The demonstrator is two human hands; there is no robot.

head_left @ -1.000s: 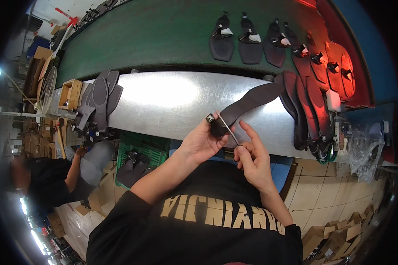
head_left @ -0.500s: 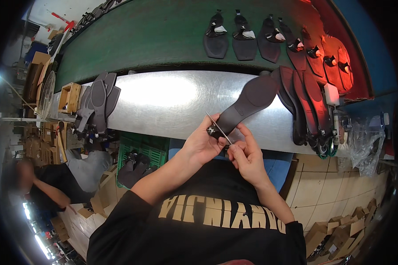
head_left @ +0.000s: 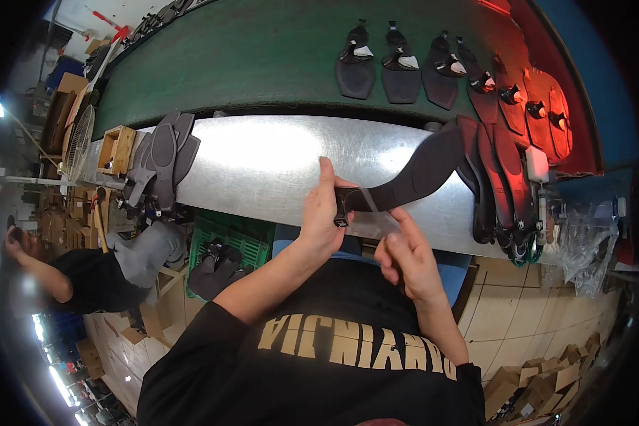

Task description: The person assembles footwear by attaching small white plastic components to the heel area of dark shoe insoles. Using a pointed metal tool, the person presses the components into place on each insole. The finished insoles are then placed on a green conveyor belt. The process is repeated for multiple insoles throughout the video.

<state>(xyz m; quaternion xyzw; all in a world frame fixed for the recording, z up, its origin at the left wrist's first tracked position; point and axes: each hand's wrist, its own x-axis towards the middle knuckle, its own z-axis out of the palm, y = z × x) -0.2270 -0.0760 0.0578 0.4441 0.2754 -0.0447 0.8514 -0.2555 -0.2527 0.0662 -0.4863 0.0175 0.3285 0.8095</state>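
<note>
My left hand [head_left: 321, 219] grips a dark sandal sole [head_left: 427, 165] by its narrow end, thumb pointing up. A small dark buckle-like piece [head_left: 341, 216] sits at that end beside my fingers. The wide end of the sole reaches to the right over the metal table. My right hand [head_left: 410, 259] is closed on a slim tool [head_left: 374, 203], which is smeared by motion and crosses the narrow part of the sole. Its exact kind cannot be made out.
A metal table [head_left: 263, 192] bears stacked soles [head_left: 165, 153] and a wooden box [head_left: 116, 148] at left, more soles [head_left: 508, 170] at right. Sandals [head_left: 400, 71] line the green belt [head_left: 248, 64] beyond. A green crate [head_left: 248, 231] stands below; a person [head_left: 96, 273] sits at left.
The sole has turned in my left hand, whose thumb has lifted up. My right hand has moved slightly down and right, and the tool now appears blurred.
</note>
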